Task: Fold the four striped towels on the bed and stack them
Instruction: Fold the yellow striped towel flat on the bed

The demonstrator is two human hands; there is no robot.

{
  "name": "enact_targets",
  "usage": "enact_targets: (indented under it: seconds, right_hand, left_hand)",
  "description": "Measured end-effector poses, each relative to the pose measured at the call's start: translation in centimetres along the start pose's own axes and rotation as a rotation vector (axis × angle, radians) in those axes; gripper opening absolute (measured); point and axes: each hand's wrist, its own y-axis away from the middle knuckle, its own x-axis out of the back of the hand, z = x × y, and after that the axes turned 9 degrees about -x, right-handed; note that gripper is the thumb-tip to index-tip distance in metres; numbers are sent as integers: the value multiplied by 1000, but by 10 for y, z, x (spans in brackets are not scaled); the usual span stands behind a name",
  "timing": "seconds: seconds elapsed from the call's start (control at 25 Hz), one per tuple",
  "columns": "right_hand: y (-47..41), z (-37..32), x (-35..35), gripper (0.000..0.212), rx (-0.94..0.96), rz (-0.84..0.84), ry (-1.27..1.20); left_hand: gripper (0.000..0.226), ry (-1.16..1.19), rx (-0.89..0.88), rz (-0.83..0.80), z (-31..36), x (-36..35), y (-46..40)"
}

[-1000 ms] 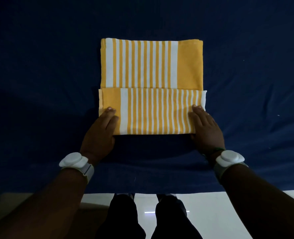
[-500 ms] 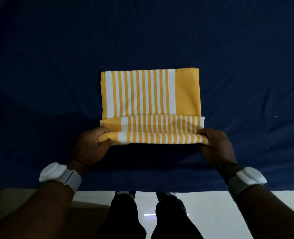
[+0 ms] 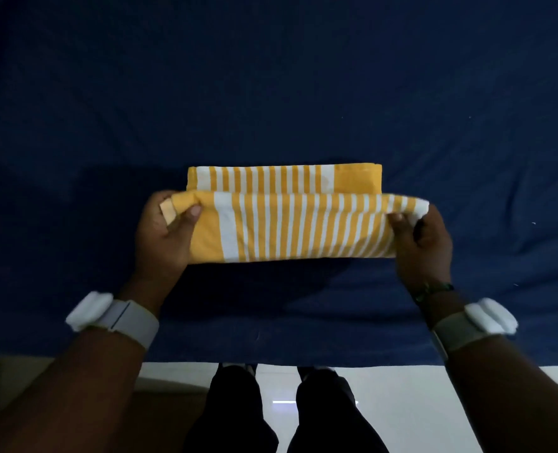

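Inspector: Striped towel [image 3: 304,227], yellow and white, folded, held up over the near part of the blue bed [image 3: 271,76].

Clerk: Grip?

Inspector: Left hand [image 3: 166,237] pinches the left top corner, thumb in front, fingers behind. Right hand [image 3: 424,243] pinches the right top corner likewise.

Clerk: Anything behind it?

Inspector: Second folded towel [image 3: 284,178] lies flat on the bed just beyond, its near part hidden by the held one. White wristbands [image 3: 120,317] on both wrists.
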Motion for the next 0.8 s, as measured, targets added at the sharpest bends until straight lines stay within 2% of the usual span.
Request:
enact_targets:
  seconds: [0.12,0.24,0.44,0.72,0.8]
  right_hand:
    - [-28,-13,-24,6,-26,62,62]
    - [-51,-14,-40,17,-79,76,178]
    - [-68,-6,-51,33,-201,87,323]
    - [-74,-3,-56,37,-186,117,433]
    - [-71,-4,-57,32,-204,148,385]
  left_hand:
    - [29,-69,29,79,-2,-22,-31]
    - [40,-191,23,24,-17,-34,-50]
    - [43,-394,-20,-41,-35,-40,-64]
    - [41,-497,111,29,-43,-44,-60]
    - [43,-475,98,72,-40,-42,-61]
